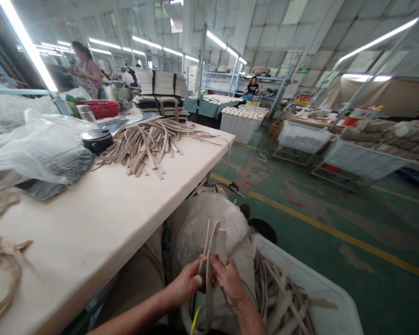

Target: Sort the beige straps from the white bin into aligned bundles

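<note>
Both my hands are low in the view, over my lap, closed on a small bundle of beige strips [213, 242] that stick upward. My left hand [186, 284] pinches the bundle from the left, thumb near the strips. My right hand [229, 281] grips the same strips from the right. To the right of my knees stands a white bin [329, 298] holding several more beige strips [279, 298]. A big heap of the same strips [149, 144] lies on the white worktable [101, 218] to my left.
On the table sit a clear plastic bag over grey material [45, 153], a black round tin [96, 139] and a red basket [101, 108]. A plastic-wrapped bundle [202, 223] rests by my legs. Other people work at the back. Carts [359, 158] stand on the green floor.
</note>
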The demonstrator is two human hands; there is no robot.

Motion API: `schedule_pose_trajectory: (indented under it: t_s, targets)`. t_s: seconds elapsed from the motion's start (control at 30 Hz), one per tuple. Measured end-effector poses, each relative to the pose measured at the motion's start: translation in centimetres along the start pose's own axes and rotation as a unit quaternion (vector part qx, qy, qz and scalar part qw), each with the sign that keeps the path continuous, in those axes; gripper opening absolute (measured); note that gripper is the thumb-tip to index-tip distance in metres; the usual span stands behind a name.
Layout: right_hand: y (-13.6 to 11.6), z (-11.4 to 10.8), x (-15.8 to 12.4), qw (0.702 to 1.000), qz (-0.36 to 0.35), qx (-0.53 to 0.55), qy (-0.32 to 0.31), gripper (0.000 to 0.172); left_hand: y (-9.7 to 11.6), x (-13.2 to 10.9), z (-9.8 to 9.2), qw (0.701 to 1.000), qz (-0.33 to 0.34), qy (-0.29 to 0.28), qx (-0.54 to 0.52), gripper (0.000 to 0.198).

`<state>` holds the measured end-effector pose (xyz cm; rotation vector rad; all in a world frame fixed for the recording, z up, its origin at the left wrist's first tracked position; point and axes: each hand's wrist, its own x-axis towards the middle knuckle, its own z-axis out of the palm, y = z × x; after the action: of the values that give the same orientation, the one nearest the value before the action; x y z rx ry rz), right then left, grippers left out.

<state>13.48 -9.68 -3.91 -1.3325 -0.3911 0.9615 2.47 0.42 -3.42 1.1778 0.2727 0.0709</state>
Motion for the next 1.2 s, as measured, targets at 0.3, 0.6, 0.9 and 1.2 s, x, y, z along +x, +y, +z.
schedule_pose_trajectory:
  t_s: [0.3, 0.6, 0.9, 1.2]
  targets:
    - [0.5, 0.7, -0.4, 0.996, 0.0, -0.083, 0.021, 0.05, 2.8, 0.8, -0.2, 0.999, 0.025, 0.034, 0.011, 0.059]
    - [2.1, 1.5, -0.3, 0.992, 0.034, -0.114, 0.039, 0.055, 0.2, 1.0, 0.6, 0.987, 0.047, 0.149, -0.045, 0.055]
    - [0.4, -0.2, -1.1, 0.963, -0.064, -0.26, 0.025, 0.045, 0.5, 1.5, -1.5, 0.985, 0.098, 0.127, 0.057, 0.05]
    - [-3.1, 0.1, -2.2, 0.951, -0.123, -0.282, 0.024, 0.034, 1.3, 0.8, -0.7, 0.963, 0.138, -0.068, 0.221, 0.053]
